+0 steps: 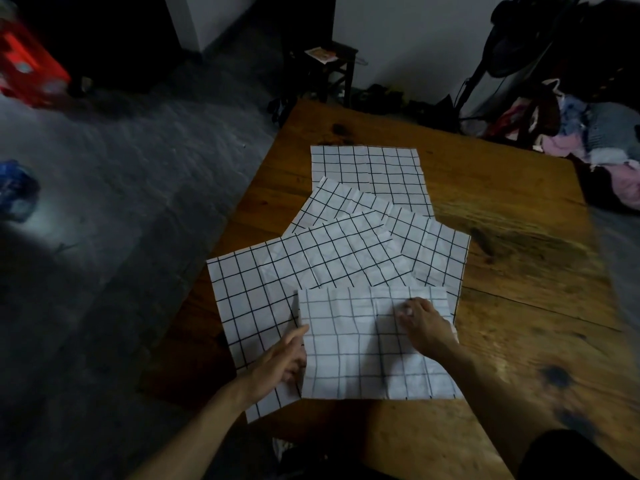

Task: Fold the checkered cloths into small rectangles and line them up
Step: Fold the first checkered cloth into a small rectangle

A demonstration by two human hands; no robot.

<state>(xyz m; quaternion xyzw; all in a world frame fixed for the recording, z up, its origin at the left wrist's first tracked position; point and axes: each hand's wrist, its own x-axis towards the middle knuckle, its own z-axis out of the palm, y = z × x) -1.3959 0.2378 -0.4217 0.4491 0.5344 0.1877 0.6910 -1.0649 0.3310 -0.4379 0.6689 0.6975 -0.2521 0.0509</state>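
Note:
Several white cloths with a black grid lie overlapping on a wooden table (519, 209). The nearest cloth (349, 362) is folded into a rectangle on top of a larger spread cloth (249, 299). My left hand (280, 358) holds the folded cloth's left edge, with the thumb along the edge and the fingers tucked under it. My right hand (424, 323) presses down on the folded cloth's upper right part, fingers bent. Behind lie a slanted cloth (332, 202), another at the right (436, 251), and the farthest cloth (374, 171), flat.
The table's left edge runs diagonally beside the grey floor (121, 202). A dark stool (332, 67) stands beyond the far edge. A pile of clothes (588, 133) sits at the far right. A red object (24, 67) is on the floor at far left.

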